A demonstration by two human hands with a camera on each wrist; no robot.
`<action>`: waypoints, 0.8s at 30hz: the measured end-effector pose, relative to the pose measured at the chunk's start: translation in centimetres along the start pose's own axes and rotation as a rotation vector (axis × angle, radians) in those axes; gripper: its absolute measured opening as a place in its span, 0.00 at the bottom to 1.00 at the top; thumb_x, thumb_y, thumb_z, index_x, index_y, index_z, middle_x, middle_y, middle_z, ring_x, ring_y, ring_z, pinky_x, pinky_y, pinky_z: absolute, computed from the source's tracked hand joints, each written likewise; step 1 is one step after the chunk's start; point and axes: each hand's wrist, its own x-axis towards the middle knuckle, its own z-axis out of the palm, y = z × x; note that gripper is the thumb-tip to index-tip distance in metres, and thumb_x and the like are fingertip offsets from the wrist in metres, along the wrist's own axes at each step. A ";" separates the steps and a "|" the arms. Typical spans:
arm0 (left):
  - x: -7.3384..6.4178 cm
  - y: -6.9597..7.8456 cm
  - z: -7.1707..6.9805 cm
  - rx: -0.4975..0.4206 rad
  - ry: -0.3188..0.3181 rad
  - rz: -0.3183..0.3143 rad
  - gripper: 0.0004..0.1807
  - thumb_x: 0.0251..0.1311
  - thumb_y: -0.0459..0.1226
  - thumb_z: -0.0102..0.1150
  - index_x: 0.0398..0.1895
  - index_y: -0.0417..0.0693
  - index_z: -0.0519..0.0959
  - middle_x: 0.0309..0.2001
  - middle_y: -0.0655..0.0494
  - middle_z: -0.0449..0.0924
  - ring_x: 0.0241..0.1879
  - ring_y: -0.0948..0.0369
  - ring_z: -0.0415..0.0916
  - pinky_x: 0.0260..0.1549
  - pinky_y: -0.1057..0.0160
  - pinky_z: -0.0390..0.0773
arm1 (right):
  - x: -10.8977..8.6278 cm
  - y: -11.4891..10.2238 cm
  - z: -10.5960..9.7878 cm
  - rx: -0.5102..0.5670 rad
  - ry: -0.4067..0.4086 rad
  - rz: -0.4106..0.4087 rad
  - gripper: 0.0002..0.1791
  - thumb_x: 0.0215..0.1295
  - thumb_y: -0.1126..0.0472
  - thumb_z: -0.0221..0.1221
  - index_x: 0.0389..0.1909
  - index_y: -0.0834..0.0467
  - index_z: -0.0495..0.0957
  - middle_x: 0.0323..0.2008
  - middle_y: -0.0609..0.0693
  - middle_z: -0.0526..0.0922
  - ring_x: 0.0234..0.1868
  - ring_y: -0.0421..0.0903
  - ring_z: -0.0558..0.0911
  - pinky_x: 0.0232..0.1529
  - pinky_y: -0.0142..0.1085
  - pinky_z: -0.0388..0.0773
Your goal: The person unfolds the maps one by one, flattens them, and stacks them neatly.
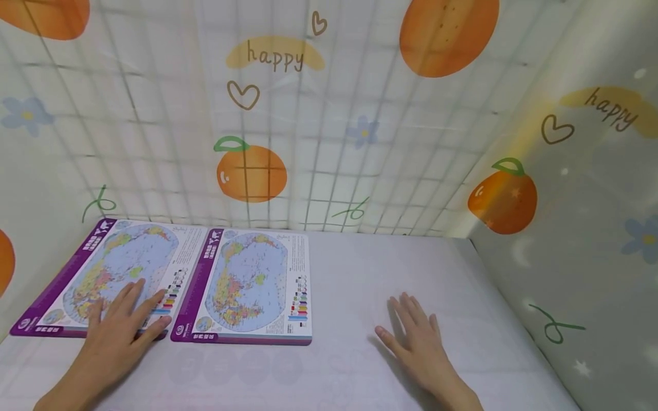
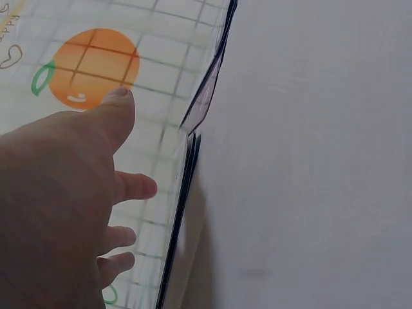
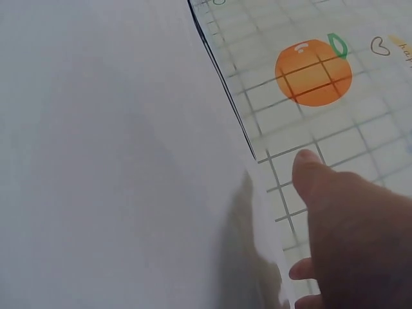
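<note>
Two flat world map sheets or boards with purple borders lie side by side at the left of the table, a left map (image 1: 146,251) and a right map (image 1: 257,279). Colored layers show along the right map's front edge. My left hand (image 1: 114,337) lies over the lower part of the left map with its fingers spread, covering some of the print. To the right of both maps, my right hand (image 1: 420,347) is at the white tabletop with straight fingers and the thumb apart, holding nothing. Both wrist views show the thumbs extended.
A white tabletop (image 1: 354,274) carries the maps. Behind it hangs a pale curtain (image 1: 329,165) printed with oranges, hearts and a grid of lines. Another printed sheet (image 1: 591,240) closes off the right side.
</note>
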 end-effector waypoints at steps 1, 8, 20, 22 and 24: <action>0.0 0.0 0.1 -0.002 -0.002 -0.001 0.35 0.75 0.59 0.54 0.77 0.51 0.69 0.79 0.30 0.55 0.77 0.31 0.51 0.72 0.23 0.26 | 0.0 0.0 0.0 -0.001 -0.005 0.003 0.43 0.73 0.36 0.61 0.79 0.58 0.64 0.81 0.66 0.57 0.82 0.69 0.51 0.72 0.78 0.42; 0.0 0.4 0.3 -0.032 0.024 0.032 0.33 0.75 0.57 0.56 0.76 0.51 0.71 0.78 0.29 0.59 0.76 0.30 0.53 0.72 0.24 0.26 | 0.1 -0.5 0.4 -0.004 -0.016 0.003 0.44 0.72 0.35 0.62 0.79 0.58 0.65 0.81 0.66 0.59 0.82 0.69 0.52 0.72 0.77 0.42; -0.2 1.2 0.8 -0.051 0.028 0.061 0.33 0.74 0.56 0.57 0.74 0.49 0.73 0.76 0.33 0.64 0.78 0.36 0.53 0.74 0.26 0.29 | 0.2 -2.5 1.2 -0.050 -0.027 0.003 0.46 0.73 0.32 0.58 0.79 0.59 0.64 0.81 0.66 0.58 0.82 0.69 0.53 0.73 0.76 0.40; -0.2 1.4 0.9 -0.057 0.029 0.066 0.32 0.75 0.56 0.57 0.74 0.49 0.73 0.76 0.33 0.65 0.78 0.36 0.53 0.74 0.26 0.28 | 0.2 -2.8 1.3 -0.058 -0.030 0.007 0.47 0.72 0.32 0.58 0.80 0.59 0.63 0.81 0.65 0.58 0.82 0.69 0.53 0.73 0.76 0.40; -0.2 1.6 1.0 -0.068 0.031 0.072 0.32 0.74 0.56 0.57 0.73 0.50 0.74 0.76 0.34 0.66 0.78 0.36 0.54 0.74 0.25 0.30 | 0.2 -3.0 1.4 -0.051 -0.020 0.004 0.47 0.72 0.32 0.59 0.80 0.59 0.63 0.81 0.65 0.59 0.82 0.69 0.54 0.73 0.76 0.40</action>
